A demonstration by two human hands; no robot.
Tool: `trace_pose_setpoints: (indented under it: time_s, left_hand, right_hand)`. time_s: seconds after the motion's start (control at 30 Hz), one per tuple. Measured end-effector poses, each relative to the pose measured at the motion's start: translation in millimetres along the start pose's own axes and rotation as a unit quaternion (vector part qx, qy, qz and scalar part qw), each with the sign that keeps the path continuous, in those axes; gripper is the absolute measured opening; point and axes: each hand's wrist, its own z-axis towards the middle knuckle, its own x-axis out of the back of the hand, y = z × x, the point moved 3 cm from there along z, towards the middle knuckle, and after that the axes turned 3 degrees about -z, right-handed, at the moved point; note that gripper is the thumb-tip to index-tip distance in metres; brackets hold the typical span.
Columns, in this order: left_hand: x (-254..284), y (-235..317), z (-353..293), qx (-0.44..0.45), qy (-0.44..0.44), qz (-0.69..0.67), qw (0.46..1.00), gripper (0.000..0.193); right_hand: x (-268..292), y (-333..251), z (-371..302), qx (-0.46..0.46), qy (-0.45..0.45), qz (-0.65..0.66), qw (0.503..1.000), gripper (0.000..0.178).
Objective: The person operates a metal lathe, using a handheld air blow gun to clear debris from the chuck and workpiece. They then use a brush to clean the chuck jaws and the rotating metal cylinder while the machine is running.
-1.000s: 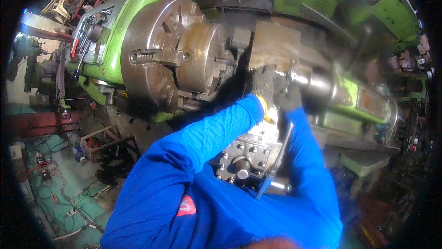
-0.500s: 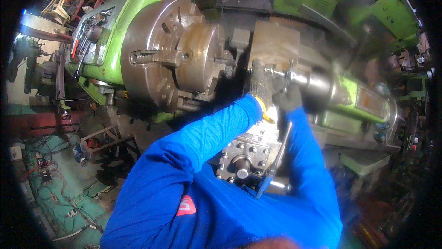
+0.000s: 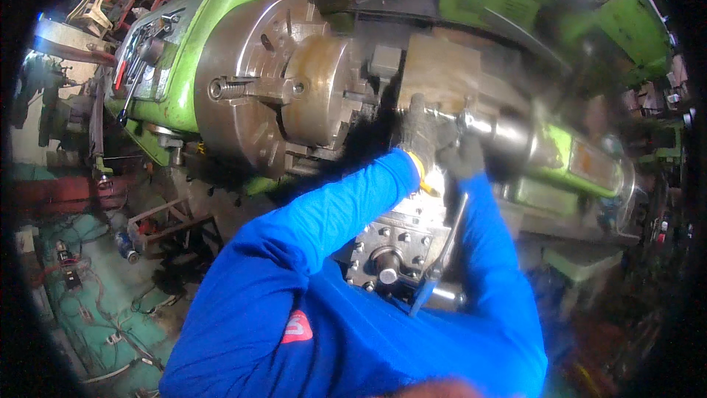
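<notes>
My left hand (image 3: 421, 127), in a dark grey glove with a yellow cuff, is closed around a shiny metal rod (image 3: 443, 114) in front of a lathe's tailstock quill (image 3: 513, 136). Close beside it, my gloved right hand (image 3: 463, 157) has its fingers curled below a small upright metal fitting (image 3: 468, 112) at the end of the quill. What the right fingers hold is hidden. Just beyond both hands stands a brownish rectangular metal block (image 3: 440, 70). The bolted tool post (image 3: 388, 251) lies nearer my body, with a blue-handled lever (image 3: 427, 291) against it.
To the left, the large chuck (image 3: 243, 89) grips a thick round steel workpiece (image 3: 317, 92). The green headstock (image 3: 199, 37) with its levers is farther left. Cables (image 3: 110, 339) and a metal frame (image 3: 173, 221) lie on the floor at lower left.
My hands have shifted very slightly at the rod, the left fingers tilting a little. The lathe, chuck and workpiece stay as they were.
</notes>
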Motion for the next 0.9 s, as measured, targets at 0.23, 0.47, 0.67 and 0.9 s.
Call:
trace_pose_setpoints:
  time_s: [0.23, 0.47, 0.67, 0.9]
  left_hand:
    - [-3.4, 3.0, 7.1, 0.043, 0.01, -0.07, 0.997, 0.037]
    - [-37.5, 18.2, -41.7, 0.003, 0.02, 0.303, 0.953, 0.051]
    - [-23.1, 52.4, -121.8, -0.105, -0.099, 0.401, 0.905, 0.049]
    - [5.8, 113.1, -236.3, -0.311, -0.105, 0.712, 0.621, 0.031]
  right_hand:
    - [-48.5, -13.4, 7.7, -0.203, -0.087, 0.373, 0.901, 0.048]
    - [33.1, 5.9, -10.7, 0.017, 0.113, -0.078, 0.99, 0.037]
    - [-7.3, -41.0, -139.1, 0.09, 0.188, 0.291, 0.934, 0.021]
    - [1.9, -39.1, -272.5, 0.299, 0.277, 0.325, 0.853, 0.026]
